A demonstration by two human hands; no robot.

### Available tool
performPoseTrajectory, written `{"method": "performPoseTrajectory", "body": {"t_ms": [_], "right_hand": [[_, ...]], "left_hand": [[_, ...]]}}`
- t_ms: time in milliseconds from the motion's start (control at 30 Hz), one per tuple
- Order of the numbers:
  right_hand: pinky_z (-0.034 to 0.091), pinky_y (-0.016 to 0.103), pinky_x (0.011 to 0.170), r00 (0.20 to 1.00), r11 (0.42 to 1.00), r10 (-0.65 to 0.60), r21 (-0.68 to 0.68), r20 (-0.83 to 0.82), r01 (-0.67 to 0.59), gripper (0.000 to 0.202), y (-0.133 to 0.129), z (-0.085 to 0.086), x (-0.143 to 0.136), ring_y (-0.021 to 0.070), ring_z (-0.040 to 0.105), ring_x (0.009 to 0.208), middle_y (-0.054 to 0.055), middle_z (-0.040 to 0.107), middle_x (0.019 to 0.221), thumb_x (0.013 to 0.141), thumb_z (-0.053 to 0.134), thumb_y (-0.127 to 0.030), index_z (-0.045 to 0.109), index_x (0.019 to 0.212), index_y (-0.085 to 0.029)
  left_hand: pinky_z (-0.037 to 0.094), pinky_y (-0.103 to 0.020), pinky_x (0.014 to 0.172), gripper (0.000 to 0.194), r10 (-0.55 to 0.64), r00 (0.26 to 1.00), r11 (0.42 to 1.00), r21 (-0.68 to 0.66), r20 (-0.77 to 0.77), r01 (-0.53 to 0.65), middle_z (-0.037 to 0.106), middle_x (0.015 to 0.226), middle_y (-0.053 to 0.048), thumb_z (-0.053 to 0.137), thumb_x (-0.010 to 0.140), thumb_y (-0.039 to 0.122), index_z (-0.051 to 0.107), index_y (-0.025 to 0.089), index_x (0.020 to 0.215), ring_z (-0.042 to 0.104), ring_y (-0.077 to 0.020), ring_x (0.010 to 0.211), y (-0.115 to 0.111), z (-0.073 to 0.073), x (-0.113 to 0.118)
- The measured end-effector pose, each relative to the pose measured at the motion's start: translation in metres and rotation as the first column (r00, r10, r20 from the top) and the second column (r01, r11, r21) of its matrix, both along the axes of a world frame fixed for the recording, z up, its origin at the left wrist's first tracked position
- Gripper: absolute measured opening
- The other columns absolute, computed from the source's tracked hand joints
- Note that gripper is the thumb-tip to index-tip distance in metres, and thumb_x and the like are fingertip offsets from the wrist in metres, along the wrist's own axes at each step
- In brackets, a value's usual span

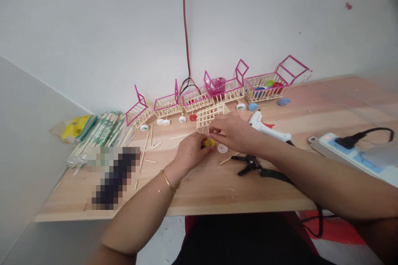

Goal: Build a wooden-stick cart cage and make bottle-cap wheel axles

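From the head-worn camera, you worked with both bare hands over a light wooden table (205,192), your left hand (189,150) and right hand (229,131) meeting at the near edge of a pale lattice of crossed wooden sticks (205,116). The fingers of both hands were bent and drawn together there, though their overlap hid the tips, and exactly what each one grasped could not be told. A round yellow plastic cap (209,142) sat just by your left fingertips, with a translucent white disc (222,148) beside it. A gold-coloured bangle (168,181) circled your left wrist. Behind the lattice, small stick-built carts with magenta edging (168,105) stood in a row along the white wall (118,29). A white glue gun with an orange-red trigger (267,127) lay beyond your right forearm; black-handled cutters (250,165) rested on its near side. Plastic-wrapped bundles of sticks (101,136) lay at far left.
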State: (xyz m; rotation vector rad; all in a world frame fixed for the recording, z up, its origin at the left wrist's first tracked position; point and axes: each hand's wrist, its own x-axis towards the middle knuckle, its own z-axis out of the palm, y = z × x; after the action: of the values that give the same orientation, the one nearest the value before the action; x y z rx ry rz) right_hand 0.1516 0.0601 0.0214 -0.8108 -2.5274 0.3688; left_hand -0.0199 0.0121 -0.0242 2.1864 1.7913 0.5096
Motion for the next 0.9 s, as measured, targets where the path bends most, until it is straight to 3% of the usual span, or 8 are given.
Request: {"method": "performPoseTrajectory", "body": {"t_ms": [467, 700, 900], "right_hand": [[0.031, 0.027, 0.066, 1.000, 1.000, 0.004, 0.008, -0.009, -0.004, 0.019, 0.0032, -0.0033, 0.0004, 0.0145, 0.050, 0.069, 0.002, 0.058, 0.073, 0.087, 0.055, -0.030, 0.060, 0.074, -0.017], [0.028, 0.028, 0.065, 1.000, 0.998, 0.003, 0.055, -0.006, -0.002, 0.018, 0.0037, 0.0032, 0.0033, 0.0144, 0.048, 0.069, 0.002, 0.057, 0.073, 0.087, 0.053, -0.028, 0.060, 0.074, -0.017], [0.028, 0.028, 0.066, 1.000, 0.999, -0.015, 0.043, 0.003, 0.015, 0.017, 0.0029, 0.0037, 0.0025, 0.0145, 0.049, 0.070, 0.003, 0.058, 0.074, 0.086, 0.054, -0.027, 0.061, 0.074, -0.017]], "left_hand": [[0.029, -0.024, 0.054, 0.018, -0.010, 1.000, 0.999, 0.046, 0.026, 0.008, 0.058, 0.072, 0.000, 0.063, 0.076, 0.035, 0.060, 0.017, 0.077, 0.047, -0.0118, 0.061, -0.0003, -0.0019, 0.0006], [0.033, -0.024, 0.057, 0.017, -0.046, 0.996, 0.992, 0.120, 0.080, 0.036, 0.058, 0.075, 0.000, 0.064, 0.077, 0.033, 0.060, 0.017, 0.078, 0.048, -0.0115, 0.065, -0.0015, 0.0012, 0.0012], [0.033, -0.024, 0.057, 0.014, -0.069, 0.994, 0.994, 0.090, 0.080, 0.062, 0.058, 0.077, -0.001, 0.064, 0.076, 0.030, 0.060, 0.017, 0.079, 0.049, -0.0118, 0.066, -0.0014, -0.0009, 0.0002]]}}
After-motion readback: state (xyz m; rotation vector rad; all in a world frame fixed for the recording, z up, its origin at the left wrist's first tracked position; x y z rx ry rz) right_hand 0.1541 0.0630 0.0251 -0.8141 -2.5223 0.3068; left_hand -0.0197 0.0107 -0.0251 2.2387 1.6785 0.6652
